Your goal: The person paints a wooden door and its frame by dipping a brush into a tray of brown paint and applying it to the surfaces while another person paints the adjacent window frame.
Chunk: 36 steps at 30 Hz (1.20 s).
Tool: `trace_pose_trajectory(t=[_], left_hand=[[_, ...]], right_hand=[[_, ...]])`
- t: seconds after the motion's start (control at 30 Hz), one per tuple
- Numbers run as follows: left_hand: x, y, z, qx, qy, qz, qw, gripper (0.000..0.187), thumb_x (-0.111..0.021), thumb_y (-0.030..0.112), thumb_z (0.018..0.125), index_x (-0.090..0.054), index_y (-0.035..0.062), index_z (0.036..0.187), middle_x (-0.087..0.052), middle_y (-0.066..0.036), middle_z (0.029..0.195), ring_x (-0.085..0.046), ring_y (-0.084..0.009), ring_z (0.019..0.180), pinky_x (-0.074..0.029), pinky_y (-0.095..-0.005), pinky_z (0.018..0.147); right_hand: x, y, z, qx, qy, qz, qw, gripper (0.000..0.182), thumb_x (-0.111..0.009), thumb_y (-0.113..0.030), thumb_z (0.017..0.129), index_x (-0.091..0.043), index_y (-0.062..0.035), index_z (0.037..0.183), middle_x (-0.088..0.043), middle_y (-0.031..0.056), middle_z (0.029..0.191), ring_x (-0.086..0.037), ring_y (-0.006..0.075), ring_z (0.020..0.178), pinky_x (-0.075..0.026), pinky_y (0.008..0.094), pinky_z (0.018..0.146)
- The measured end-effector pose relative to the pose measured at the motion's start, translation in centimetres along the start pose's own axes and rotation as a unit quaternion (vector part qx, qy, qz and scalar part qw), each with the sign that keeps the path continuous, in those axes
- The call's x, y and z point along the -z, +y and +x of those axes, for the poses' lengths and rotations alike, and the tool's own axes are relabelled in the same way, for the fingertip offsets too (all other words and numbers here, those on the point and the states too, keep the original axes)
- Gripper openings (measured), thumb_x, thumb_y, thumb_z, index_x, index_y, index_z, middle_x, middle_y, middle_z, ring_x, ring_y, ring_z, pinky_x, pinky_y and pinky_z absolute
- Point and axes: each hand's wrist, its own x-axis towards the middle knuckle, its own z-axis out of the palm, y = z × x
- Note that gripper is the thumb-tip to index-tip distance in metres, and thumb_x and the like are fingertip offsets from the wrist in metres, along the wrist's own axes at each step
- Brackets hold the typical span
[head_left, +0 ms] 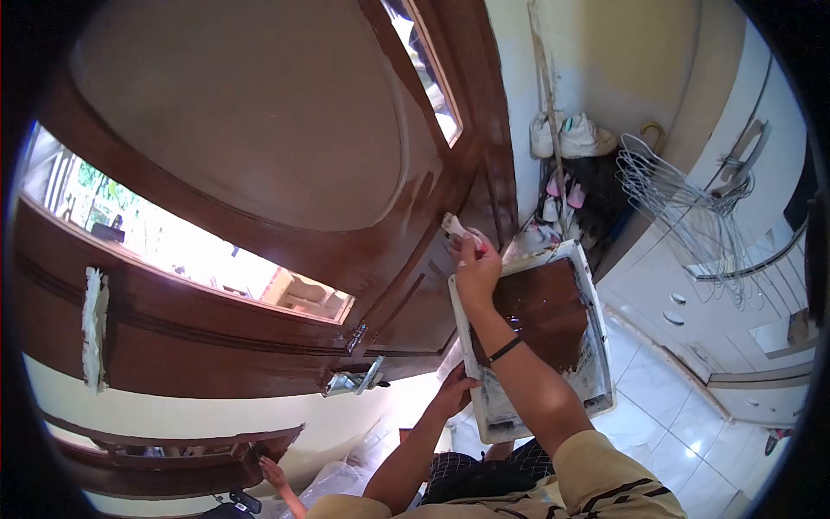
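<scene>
My right hand point(478, 262) is closed around a small pale brush point(452, 227), whose tip is at the brown door frame. Wet-looking dark brown streaks mark the door point(406, 298) around it. My left hand point(456, 391) grips the left rim of a white tray point(603, 333), its fingers partly hidden by the rim. Brown paint point(543, 311) covers much of the tray's inside. My right forearm, with a black band, crosses over the tray.
A co-worker's hand point(272, 472) is at a brown wooden panel at lower left. Wire hangers point(683, 195) hang by a white cabinet on the right. Shoes point(581, 136) stand beside a pole. A metal lock point(354, 379) juts from the door's edge.
</scene>
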Motion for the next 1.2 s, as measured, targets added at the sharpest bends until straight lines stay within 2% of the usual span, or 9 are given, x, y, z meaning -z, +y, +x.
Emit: trace_pose_trajectory(t=[0.17,0.27,0.37,0.4,0.53,0.8,1.03,1.13,1.2], left_hand=[[0.2,-0.4,0.2,-0.079,-0.024,0.161,0.984,0.062,-0.057,-0.007,0.077,-0.041,0.0041,0.136,-0.057,-0.011,0.123,-0.057,-0.0255,0.114,-0.045,-0.04,0.101],[0.9,-0.8,0.3,-0.02,0.01,0.085,0.996,0.062,-0.057,-0.007,0.077,-0.04,0.0041,0.136,-0.057,-0.011,0.123,-0.057,-0.0254,0.115,-0.045,-0.0401,0.101],[1.4,-1.2,0.5,0.019,0.034,0.027,0.999,0.063,-0.057,-0.007,0.077,-0.04,0.0041,0.137,-0.057,-0.011,0.123,-0.057,-0.0253,0.115,-0.045,-0.0402,0.101],[1.2,-1.0,0.6,0.019,0.032,0.019,0.999,0.063,-0.057,-0.007,0.077,-0.04,0.0041,0.137,-0.057,-0.011,0.124,-0.057,-0.0253,0.115,-0.045,-0.0402,0.101],[0.0,-0.3,0.9,0.013,0.008,-0.016,1.0,0.064,-0.057,-0.007,0.077,-0.039,0.0041,0.138,-0.056,-0.01,0.124,-0.057,-0.0252,0.115,-0.046,-0.0403,0.101],[-0.8,-0.5,2.1,0.038,0.025,0.016,0.999,0.063,-0.056,-0.008,0.077,-0.04,0.0037,0.137,-0.058,-0.009,0.121,-0.058,-0.0242,0.112,-0.048,-0.0378,0.098],[-0.1,-2.1,3.2,0.07,0.103,0.018,0.992,0.057,-0.061,-0.001,0.081,-0.042,0.0039,0.134,-0.058,-0.009,0.119,-0.059,-0.0224,0.108,-0.05,-0.0356,0.093],[1.7,-3.5,4.0,0.08,0.069,0.015,0.994,0.057,-0.062,0.001,0.081,-0.042,0.0042,0.134,-0.057,-0.01,0.12,-0.058,-0.0222,0.11,-0.048,-0.0353,0.095],[0.0,-3.1,4.1,0.047,0.04,0.02,0.998,0.058,-0.062,0.0,0.081,-0.042,0.0041,0.135,-0.056,-0.01,0.121,-0.057,-0.0219,0.111,-0.047,-0.035,0.096]], right_hand=[[-2.3,0.1,-3.6,0.079,-0.043,-0.161,0.983,0.027,-0.057,-0.016,0.095,-0.063,0.0039,0.113,-0.069,0.0084,0.089,-0.061,0.0129,0.074,-0.049,0.0256,0.07],[-1.7,-1.3,-7.4,0.12,-0.122,-0.227,0.959,0.026,-0.057,-0.013,0.095,-0.063,0.0046,0.113,-0.07,0.0091,0.089,-0.065,0.0148,0.081,-0.051,0.0271,0.074],[0.4,-0.9,-10.3,0.157,-0.175,-0.108,0.966,0.024,-0.056,-0.008,0.095,-0.061,0.006,0.113,-0.069,0.0133,0.097,-0.068,0.0211,0.092,-0.054,0.0314,0.08],[0.8,-0.7,-10.7,0.047,-0.208,0.015,0.977,0.024,-0.055,-0.005,0.095,-0.057,0.0077,0.115,-0.065,0.0177,0.107,-0.067,0.0297,0.099,-0.056,0.0383,0.084],[1.8,1.6,-5.1,-0.06,-0.235,0.177,0.954,0.025,-0.055,-0.01,0.096,-0.056,0.0058,0.115,-0.068,0.0156,0.099,-0.069,0.0229,0.089,-0.057,0.0349,0.08],[2.0,1.6,4.3,0.026,-0.024,0.096,0.995,0.023,-0.057,-0.006,0.094,-0.06,0.003,0.115,-0.068,0.0105,0.098,-0.067,0.0183,0.092,-0.056,0.0294,0.079],[4.5,5.8,-6.0,0.053,-0.191,-0.143,0.97,0.028,-0.062,-0.006,0.089,-0.062,0.0013,0.117,-0.072,0.0095,0.101,-0.067,0.0164,0.088,-0.052,0.0306,0.077],[6.5,4.0,-6.0,-0.009,-0.324,-0.112,0.939,0.021,-0.054,0.004,0.09,-0.063,0.0074,0.11,-0.065,0.0154,0.113,-0.065,0.0222,0.1,-0.052,0.033,0.089],[6.3,4.7,-3.9,-0.028,-0.322,-0.049,0.945,0.025,-0.057,0.0,0.09,-0.062,0.0029,0.114,-0.069,0.0108,0.103,-0.067,0.0184,0.093,-0.052,0.0294,0.081]])
